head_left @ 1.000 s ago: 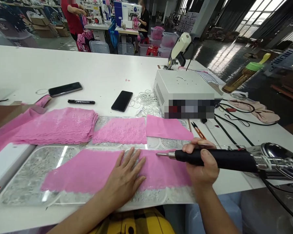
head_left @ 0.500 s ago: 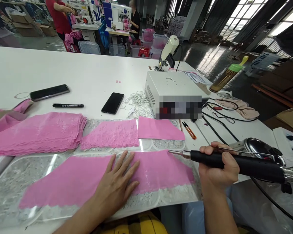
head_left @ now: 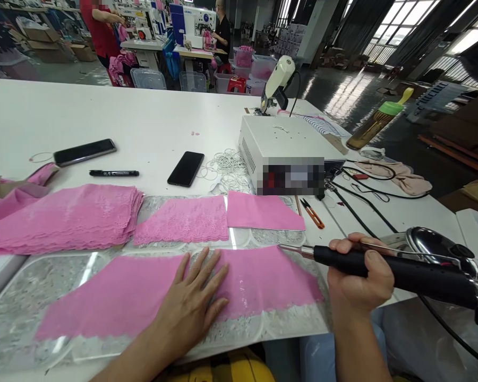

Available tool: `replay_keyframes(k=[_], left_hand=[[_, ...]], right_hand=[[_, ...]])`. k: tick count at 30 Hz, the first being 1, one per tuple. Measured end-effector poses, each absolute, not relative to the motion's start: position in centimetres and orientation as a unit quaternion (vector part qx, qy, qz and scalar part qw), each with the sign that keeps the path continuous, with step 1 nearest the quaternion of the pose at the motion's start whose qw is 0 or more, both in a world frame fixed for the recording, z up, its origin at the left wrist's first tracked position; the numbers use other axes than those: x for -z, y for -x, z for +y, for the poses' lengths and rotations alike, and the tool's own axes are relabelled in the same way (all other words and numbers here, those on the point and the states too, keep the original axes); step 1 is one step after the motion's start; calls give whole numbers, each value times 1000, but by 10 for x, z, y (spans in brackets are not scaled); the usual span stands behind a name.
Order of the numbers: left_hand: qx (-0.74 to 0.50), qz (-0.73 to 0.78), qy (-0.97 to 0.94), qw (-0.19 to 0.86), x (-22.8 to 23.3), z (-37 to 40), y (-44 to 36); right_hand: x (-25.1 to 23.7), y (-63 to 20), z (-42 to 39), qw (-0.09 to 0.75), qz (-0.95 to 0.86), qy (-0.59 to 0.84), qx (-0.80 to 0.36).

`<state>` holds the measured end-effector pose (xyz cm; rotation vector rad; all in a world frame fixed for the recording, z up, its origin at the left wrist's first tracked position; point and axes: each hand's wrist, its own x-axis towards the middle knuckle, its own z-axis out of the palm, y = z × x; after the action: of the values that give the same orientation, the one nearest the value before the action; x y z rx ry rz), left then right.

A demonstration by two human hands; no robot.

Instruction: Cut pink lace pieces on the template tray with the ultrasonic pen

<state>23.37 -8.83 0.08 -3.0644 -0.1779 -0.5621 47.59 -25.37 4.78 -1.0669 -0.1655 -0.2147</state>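
Pink fabric is lying flat on a greyish mat, left hand palm down on it, fingers loosely spread. Right hand is wrapped round a black-handled tool, metal tip at the fabric's far edge. Writing-wise, the grey box has a pixelated front, the black marker has pale print, and the blue-and-white sewing machine way back looks like JUKI, but it's small.
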Motion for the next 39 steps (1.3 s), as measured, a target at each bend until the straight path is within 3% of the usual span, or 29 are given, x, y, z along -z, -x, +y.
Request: replay_keyframes(k=[39], left_hand=[[199,-38,979,14,1,-84,-235]], right_hand=[[-48,-470,-282,837,-97,526,117]])
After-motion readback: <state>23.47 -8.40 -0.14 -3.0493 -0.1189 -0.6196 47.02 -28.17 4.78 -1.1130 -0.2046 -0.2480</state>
